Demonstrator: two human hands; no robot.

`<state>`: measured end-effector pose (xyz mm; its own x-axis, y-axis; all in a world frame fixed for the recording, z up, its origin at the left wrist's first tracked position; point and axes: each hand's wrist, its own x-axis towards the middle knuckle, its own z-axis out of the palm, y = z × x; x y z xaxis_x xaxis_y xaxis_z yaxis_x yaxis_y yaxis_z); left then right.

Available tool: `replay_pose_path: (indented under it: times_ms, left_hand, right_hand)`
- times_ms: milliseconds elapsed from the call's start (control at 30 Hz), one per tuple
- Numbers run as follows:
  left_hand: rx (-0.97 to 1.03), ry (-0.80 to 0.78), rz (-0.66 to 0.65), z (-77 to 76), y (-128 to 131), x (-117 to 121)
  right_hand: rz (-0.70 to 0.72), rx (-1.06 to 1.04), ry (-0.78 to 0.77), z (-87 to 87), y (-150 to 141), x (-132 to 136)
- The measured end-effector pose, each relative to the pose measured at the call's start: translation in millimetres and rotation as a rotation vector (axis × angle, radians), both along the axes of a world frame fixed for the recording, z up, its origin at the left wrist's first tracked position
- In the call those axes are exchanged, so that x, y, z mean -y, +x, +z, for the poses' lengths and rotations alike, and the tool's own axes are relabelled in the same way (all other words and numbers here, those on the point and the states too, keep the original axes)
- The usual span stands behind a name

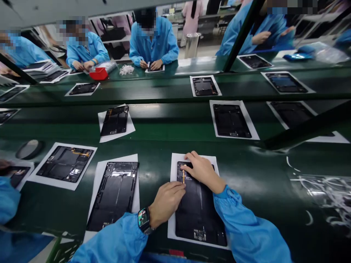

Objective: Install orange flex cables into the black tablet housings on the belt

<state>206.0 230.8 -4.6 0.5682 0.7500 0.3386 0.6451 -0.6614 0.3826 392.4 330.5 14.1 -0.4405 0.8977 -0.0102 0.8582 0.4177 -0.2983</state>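
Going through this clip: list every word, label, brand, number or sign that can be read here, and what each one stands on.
No text can be read for certain.
Smartwatch on the left wrist: lit face with small figures, too small to read.
Small pale patch near the lower end of the black tablet housing: too blurred to read.
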Motion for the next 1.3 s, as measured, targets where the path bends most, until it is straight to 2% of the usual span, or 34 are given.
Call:
replay_pose_path:
  times_ms: [500,667,833,1067,1300]
  left_hand:
    - [-0.068,-0.030,-0.037,1.0,0,1]
    - [-0.113,-0.034,-0.066,10.8,1,1]
    - [-0.050,-0.077,-0.038,21.5,-2,-5]
    - [-0.293,-0.113,-0.105,27.1,-6,-7]
    - [-0.387,-0.053,-0.125,26.5,-5,2]
  right_hand:
    - [0.010,0.015,0.010,-1.1,1,0]
    - [0.012,0.010,0.019,-1.6,1,0]
    - [0.006,0.016,0.019,0.4,1,0]
    - [0.000,-0.017,0.048,-0.4,1,0]
    - [0.006,-0.049,0.076,-5.3,2,-1]
